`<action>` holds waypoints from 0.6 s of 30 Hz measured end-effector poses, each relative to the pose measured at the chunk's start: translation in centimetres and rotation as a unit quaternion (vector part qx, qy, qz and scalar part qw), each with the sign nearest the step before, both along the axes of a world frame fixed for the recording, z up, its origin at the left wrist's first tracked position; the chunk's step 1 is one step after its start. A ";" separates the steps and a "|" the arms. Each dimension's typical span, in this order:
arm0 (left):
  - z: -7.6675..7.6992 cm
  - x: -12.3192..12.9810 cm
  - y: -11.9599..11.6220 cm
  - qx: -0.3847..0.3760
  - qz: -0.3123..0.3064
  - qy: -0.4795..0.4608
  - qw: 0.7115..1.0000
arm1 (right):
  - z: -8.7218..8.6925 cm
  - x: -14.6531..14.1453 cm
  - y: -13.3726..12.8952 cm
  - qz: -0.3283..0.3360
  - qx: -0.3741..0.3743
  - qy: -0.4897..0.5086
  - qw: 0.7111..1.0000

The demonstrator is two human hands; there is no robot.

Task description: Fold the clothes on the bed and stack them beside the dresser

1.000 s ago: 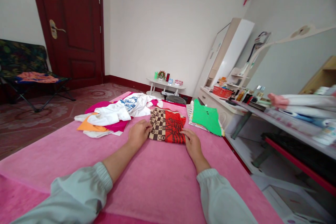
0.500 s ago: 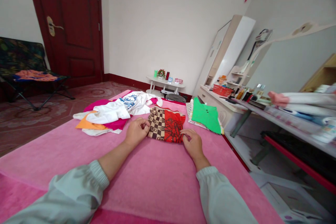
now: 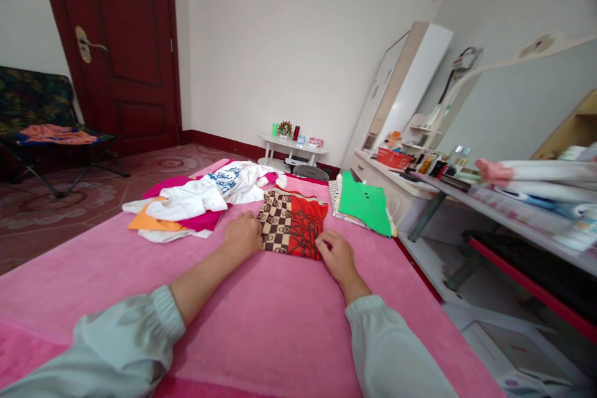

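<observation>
A folded patterned garment (image 3: 293, 224), brown-and-cream checks on its left part and red with dark print on its right, lies flat on the pink bedspread (image 3: 261, 323). At its left edge is my left hand (image 3: 243, 237), closed with the fingers curled against the cloth; the fingertips are partly hidden. Thumb and fingers of my right hand (image 3: 336, 254) are pinched together at the garment's lower right edge. To the left lies a loose heap of clothes with a white shirt (image 3: 200, 196) on top. A green top (image 3: 366, 204) tops a folded stack on the right.
Orange cloth (image 3: 153, 219) and magenta cloth show under the white shirt. A small white table (image 3: 293, 144) stands beyond the bed. Along the right are a dressing table (image 3: 392, 173) with bottles and a red basket (image 3: 394, 158). A folding chair (image 3: 51, 137) stands by the door.
My left hand has turned slightly, back upward, so its fingertips show less at the garment's edge. My right hand keeps to the right edge. The view has shifted slightly.
</observation>
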State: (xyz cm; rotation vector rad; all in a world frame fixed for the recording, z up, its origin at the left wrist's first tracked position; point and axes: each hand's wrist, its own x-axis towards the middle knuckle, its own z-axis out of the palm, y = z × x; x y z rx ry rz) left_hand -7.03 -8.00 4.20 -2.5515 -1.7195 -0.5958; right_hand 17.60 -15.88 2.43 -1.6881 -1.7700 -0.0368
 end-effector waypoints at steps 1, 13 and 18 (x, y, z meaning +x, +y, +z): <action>0.4 0.6 0.0 0.024 -0.011 0.021 0.999 | -0.1 0.0 0.1 -0.001 0.001 -0.001 1.000; -1.1 12.5 5.5 -0.021 -0.224 -0.048 0.973 | -0.8 0.1 1.0 -0.007 0.004 0.042 0.999; -3.3 13.6 6.8 -0.087 -0.228 -0.023 0.970 | -1.4 1.2 2.3 0.002 -0.035 0.136 0.990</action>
